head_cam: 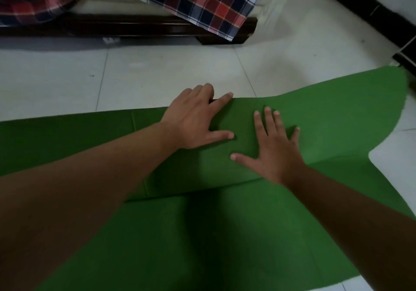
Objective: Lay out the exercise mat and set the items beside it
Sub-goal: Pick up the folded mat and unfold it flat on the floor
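Note:
A green exercise mat (225, 234) lies partly spread on the white tiled floor, with a folded or rolled section (337, 115) running across it from left to right. My left hand (195, 121) rests flat on that raised section, its fingers reaching over the far edge. My right hand (272, 149) presses flat on the same section just to the right, fingers spread. Neither hand holds anything. No other task items are in view.
A dark wooden bed or sofa base (126, 28) with a plaid cloth (202, 0) hanging over it stands across the far side. A dark skirting board (382, 18) runs along the wall at the right. White floor tiles (157, 74) lie between mat and furniture.

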